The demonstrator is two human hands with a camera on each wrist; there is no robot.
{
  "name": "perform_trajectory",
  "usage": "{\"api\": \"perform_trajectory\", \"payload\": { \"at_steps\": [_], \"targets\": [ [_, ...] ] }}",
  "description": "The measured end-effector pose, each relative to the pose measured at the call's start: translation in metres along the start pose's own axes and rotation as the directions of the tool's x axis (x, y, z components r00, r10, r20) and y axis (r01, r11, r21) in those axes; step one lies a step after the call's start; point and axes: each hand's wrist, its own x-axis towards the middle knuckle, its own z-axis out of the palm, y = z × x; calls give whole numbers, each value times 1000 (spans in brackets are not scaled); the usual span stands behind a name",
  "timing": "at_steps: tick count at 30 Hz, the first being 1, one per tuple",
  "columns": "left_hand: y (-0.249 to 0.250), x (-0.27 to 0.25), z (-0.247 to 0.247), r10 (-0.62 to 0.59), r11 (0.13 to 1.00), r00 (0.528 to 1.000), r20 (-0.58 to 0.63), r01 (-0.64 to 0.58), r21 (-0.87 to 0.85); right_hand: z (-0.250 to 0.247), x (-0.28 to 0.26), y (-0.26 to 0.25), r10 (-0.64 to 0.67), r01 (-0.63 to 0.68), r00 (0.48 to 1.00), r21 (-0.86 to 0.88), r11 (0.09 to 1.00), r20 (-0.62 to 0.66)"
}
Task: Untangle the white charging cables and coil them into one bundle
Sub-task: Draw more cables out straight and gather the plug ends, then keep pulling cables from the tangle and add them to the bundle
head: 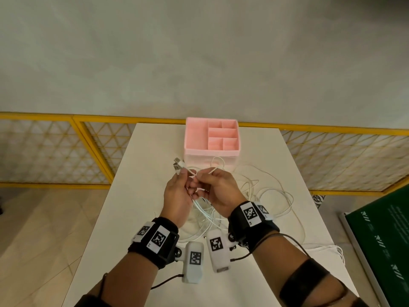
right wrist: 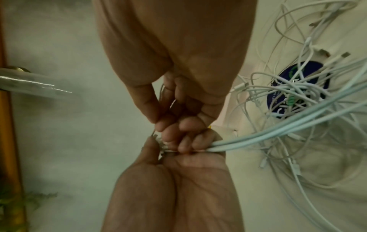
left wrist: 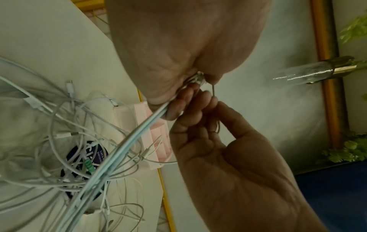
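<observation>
Setting: indoor room, kind uncertain; possibly an office or display space. White counter (head: 141, 196) as landmark. Behind it: plain pale wall (head: 199, 52) and yellow-framed lattice panels (head: 51, 149). On it, far end: pink compartment organiser (head: 197, 138). Right of it: green printed board (head: 380, 235). Below: pale tiled floor (head: 39, 229). Potted greenery (left wrist: 349, 153) by the wall.

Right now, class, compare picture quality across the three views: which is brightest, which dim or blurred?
Head view: bright, evenly lit, table edges bowed by the wide angle. Left wrist view: dim, greenish; left hand soft, streaked glare at right. Right wrist view: equally dim; white cables smeared.
</observation>
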Motion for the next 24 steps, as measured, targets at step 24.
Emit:
{"api": "perform_trajectory", "payload": {
  "at_steps": [24],
  "targets": [
    [1,-16,-25,-145,981,988,-48,150,126,-52,15,-69,-188,185,973,-33,982,-133]
  ]
}}
